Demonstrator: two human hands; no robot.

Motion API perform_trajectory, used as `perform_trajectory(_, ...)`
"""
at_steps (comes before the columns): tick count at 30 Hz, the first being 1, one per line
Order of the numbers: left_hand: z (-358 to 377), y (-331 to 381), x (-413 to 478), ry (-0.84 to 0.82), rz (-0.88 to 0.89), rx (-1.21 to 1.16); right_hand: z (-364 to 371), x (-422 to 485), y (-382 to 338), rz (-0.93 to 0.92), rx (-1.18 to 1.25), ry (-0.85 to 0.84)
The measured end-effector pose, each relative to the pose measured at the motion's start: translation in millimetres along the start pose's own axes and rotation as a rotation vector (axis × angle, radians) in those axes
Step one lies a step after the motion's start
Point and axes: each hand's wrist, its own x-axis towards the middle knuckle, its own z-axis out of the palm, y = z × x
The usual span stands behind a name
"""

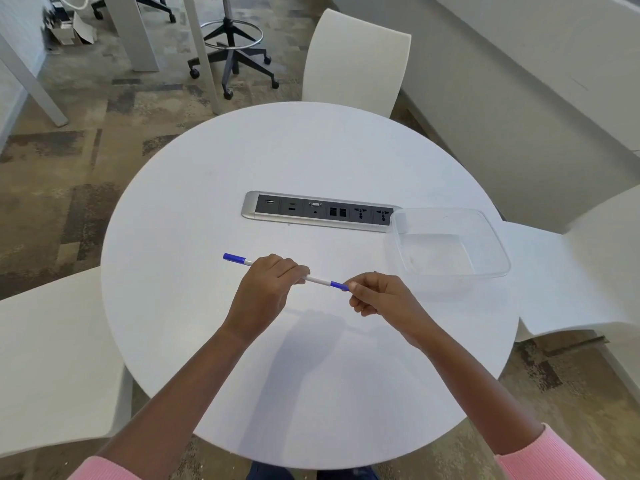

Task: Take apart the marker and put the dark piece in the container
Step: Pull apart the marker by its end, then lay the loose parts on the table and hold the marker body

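Observation:
A thin white marker point(317, 280) with blue ends is held level above the round white table point(214, 188). My left hand point(265, 291) is wrapped around its middle, and one blue end point(233, 258) sticks out to the left. My right hand point(379, 294) pinches the other blue end point(338, 285) between fingertips. The marker is in one piece. A clear plastic container point(450, 249) with nothing in it stands on the table to the right of my right hand.
A silver and black power socket strip point(318, 211) is set into the table's middle, touching the container's far left corner. White chairs stand at the far side point(353, 60), at the left point(52, 358) and at the right point(588, 265).

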Motion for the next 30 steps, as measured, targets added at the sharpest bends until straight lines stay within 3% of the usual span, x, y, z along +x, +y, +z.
perform_trajectory(10, 4.4, -3.6, -4.5, -0.039, -0.033, 0.016, 5.4, 6.8, 11.1, -0.040, -0.085, 0.112)
perform_trajectory(25, 13.5, -21.3, -20.2, -0.123, -0.096, 0.009, 5.4, 53.9, 73.1, 0.084, -0.323, 0.465)
perform_trajectory(30, 16.7, -21.7, -23.2, -0.135, -0.085, 0.001, 14.9, 65.2, 89.2, 0.089, -0.542, 0.524)
